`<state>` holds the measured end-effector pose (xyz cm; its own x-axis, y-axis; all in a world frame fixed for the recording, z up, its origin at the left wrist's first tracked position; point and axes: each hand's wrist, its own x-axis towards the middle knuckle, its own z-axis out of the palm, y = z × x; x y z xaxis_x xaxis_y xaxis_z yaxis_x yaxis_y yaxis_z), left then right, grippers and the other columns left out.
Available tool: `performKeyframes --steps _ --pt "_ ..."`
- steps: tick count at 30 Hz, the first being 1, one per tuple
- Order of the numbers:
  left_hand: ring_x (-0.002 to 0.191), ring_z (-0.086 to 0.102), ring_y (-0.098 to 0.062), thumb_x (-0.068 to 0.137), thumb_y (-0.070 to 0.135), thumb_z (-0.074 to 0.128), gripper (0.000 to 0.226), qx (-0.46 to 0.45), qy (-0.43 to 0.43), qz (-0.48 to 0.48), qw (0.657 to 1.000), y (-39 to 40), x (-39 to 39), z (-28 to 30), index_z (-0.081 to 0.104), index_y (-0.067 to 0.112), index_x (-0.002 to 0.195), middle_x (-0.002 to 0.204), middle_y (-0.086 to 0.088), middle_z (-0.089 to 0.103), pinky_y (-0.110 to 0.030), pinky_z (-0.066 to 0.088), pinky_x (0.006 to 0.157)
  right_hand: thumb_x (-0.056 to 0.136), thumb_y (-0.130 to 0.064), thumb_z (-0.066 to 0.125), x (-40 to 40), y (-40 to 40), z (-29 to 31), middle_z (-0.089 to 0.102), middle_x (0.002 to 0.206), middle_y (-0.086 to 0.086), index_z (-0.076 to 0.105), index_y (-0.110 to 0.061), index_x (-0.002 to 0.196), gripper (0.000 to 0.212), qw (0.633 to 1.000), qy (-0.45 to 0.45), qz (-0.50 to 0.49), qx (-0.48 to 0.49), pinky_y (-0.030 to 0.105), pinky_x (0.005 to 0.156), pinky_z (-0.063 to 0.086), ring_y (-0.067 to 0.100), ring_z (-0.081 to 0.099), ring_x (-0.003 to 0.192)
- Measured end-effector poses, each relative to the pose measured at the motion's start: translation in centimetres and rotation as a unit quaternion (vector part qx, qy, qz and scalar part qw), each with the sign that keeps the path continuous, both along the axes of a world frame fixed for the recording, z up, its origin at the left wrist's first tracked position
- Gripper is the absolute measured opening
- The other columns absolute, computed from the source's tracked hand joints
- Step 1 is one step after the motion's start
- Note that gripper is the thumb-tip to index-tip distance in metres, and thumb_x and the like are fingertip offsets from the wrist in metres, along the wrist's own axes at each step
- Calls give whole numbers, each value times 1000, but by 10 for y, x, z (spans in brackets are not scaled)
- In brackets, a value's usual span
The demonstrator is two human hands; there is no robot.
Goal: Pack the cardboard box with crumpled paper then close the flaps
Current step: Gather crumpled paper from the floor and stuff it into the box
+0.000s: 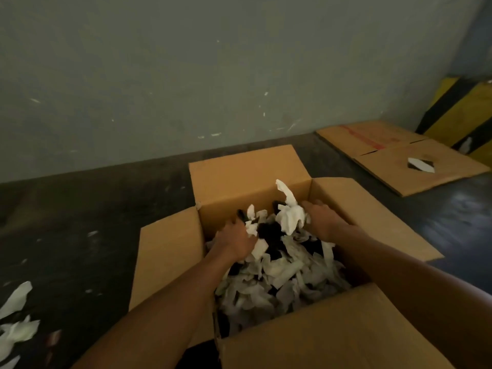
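Crumpled paper (277, 272) lies in the box (165, 257); flattened cardboard (399, 161) behind, right.

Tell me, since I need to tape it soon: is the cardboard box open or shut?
Open. All four flaps of the box are spread outward, and both hands, left and right, are inside on the paper.

Two forearms in view, both bare from elbow to wrist. No sleeves, gloves, watch or rings seen. Left hand (235, 239) and right hand (326, 219) uncovered.
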<state>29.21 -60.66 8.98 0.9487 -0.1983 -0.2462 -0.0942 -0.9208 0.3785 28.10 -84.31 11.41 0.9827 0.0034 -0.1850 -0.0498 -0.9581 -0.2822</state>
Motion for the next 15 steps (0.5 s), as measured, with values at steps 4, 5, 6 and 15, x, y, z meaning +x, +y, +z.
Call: performKeyframes --steps 4,5,6,15 --pt "148 -11 -40 62 85 60 132 39 137 -63 988 0 -5 -3 -19 30 152 162 -9 -18 -58 8 118 67 -65 73 -1 -6 2 7 158 7 2 -42 150 112 990 114 65 50 56 115 17 41 6 143" --pt "145 -23 -39 57 86 62 138 40 149 -81 985 1 -5 -4 -26 33 149 159 -6 -27 -60 2 117 63 -70 72 -1 -8 2 0 160 1 -1 -51 147 113 985 129 75 84 58 115 14 40 0 144" --pt "142 -32 -38 54 87 64 141 35 156 -93 983 2 -4 -7 -30 36 146 157 -4 -33 -62 -2 116 64 -74 68 -1 -10 2 -4 161 -2 -2 -55 145 109 982 131 73 111 58 116 12 38 -3 145" --pt "138 -39 -37 26 106 40 151 105 172 -90 975 -27 4 -79 -40 42 138 149 1 -47 -73 -11 105 86 -77 21 29 22 -68 -30 156 0 -17 -36 149 84 975 206 82 14 56 116 -6 33 -27 143"
